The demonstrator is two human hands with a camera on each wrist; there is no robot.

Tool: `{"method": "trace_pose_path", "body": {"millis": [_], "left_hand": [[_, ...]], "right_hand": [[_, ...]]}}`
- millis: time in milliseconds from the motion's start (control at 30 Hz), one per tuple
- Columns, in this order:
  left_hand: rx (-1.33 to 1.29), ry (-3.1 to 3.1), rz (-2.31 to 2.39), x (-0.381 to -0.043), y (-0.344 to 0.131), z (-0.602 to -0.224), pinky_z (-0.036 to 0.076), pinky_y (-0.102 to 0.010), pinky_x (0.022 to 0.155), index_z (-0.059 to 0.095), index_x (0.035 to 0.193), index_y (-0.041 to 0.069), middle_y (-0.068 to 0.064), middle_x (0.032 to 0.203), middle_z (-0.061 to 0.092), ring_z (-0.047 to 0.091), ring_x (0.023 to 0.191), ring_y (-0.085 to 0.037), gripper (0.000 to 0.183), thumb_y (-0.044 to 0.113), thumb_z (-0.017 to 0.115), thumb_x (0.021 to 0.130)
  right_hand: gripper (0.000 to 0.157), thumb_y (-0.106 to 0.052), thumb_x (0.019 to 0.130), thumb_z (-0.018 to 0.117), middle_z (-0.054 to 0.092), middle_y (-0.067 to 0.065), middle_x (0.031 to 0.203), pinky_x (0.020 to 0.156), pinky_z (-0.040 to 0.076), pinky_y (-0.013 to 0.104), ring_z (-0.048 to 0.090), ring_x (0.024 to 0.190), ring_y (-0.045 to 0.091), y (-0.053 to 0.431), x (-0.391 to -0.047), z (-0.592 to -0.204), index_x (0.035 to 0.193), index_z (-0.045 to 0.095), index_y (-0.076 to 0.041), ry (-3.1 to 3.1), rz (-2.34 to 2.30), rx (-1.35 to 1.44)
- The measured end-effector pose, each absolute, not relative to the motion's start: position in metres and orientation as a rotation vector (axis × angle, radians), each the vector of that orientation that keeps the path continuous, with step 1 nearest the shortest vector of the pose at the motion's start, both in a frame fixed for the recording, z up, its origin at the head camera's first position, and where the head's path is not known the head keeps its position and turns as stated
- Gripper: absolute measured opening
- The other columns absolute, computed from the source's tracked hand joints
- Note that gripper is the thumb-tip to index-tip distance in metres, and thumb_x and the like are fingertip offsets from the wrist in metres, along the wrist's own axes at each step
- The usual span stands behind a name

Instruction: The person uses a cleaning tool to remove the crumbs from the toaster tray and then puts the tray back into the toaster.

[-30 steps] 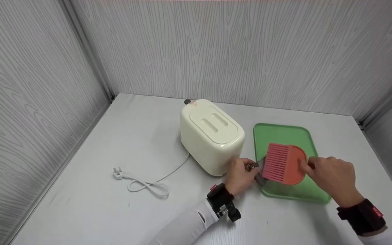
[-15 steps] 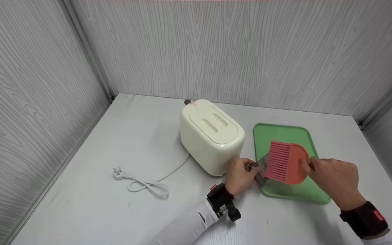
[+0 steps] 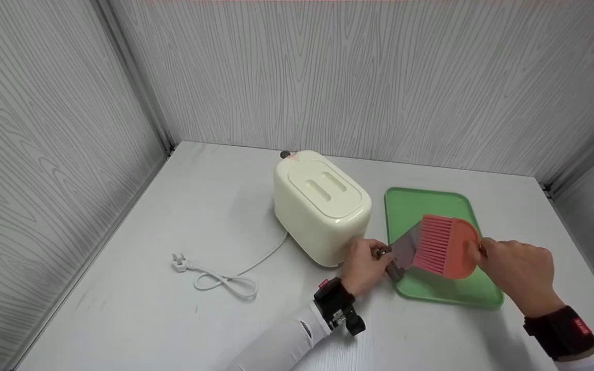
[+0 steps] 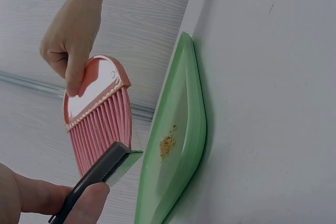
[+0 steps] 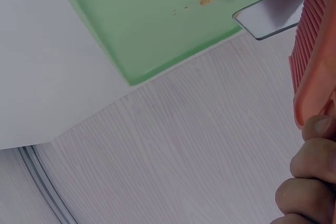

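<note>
My left hand (image 3: 364, 265) pinches the dark end of a flat metal crumb tray (image 3: 404, 250), thumb on one side, just beside the front of the cream toaster (image 3: 317, 221). The metal sheet reaches over the green tray (image 3: 405, 206). In my right hand (image 3: 521, 273) I grip a small orange hand brush (image 3: 462, 252) by its rounded back. Its pink bristles lie across the far part of the crumb tray in the head view and hide that end. Brown crumbs (image 4: 167, 145) sit in a small heap on the green tray, also visible in the right wrist view.
A white cord with a plug (image 3: 179, 263) lies loosely looped on the white table (image 3: 137, 309), left of the toaster. Grey wood-grain panels (image 3: 328, 77) enclose the table at the back and both sides.
My right hand has drawn the brush rightward along the crumb tray, so more of the metal shows. My left hand has stayed in place.
</note>
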State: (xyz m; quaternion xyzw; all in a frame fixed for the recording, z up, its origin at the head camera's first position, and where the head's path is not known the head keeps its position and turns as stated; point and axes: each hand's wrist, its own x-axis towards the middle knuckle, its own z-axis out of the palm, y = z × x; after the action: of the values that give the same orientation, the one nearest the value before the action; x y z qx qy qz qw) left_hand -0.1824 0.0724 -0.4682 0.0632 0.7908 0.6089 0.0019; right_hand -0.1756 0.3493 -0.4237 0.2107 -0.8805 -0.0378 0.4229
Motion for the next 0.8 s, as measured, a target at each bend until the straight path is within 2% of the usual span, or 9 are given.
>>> {"method": "trace_pose_path", "body": {"millis": [433,800], "left_hand": [[0.186,2.506,1.891,-0.182,0.072,-0.467,0.048,-0.018,0.06,0.077,0.093,0.002,0.005,0.075,0.066,0.053,0.064,-0.001,0.006,0.004,0.078,0.087],[0.242,2.5,1.904,-0.181,0.072,-0.469,0.048,-0.016,0.056,0.077,0.094,0.0,0.005,0.072,0.064,0.051,0.061,0.0,0.007,0.002,0.075,0.088]], "right_hand": [[0.052,-0.036,0.102,0.039,0.017,-0.007,0.047,0.047,0.005,0.028,0.01,0.054,0.008,0.371,-0.186,-0.431,0.055,0.021,-0.02,-2.219,-0.086,0.501],[0.049,-0.03,0.097,0.046,0.018,-0.004,0.048,0.045,0.007,0.031,0.014,0.051,0.013,0.387,-0.196,-0.436,0.054,0.025,-0.016,-2.271,-0.077,0.406]]}}
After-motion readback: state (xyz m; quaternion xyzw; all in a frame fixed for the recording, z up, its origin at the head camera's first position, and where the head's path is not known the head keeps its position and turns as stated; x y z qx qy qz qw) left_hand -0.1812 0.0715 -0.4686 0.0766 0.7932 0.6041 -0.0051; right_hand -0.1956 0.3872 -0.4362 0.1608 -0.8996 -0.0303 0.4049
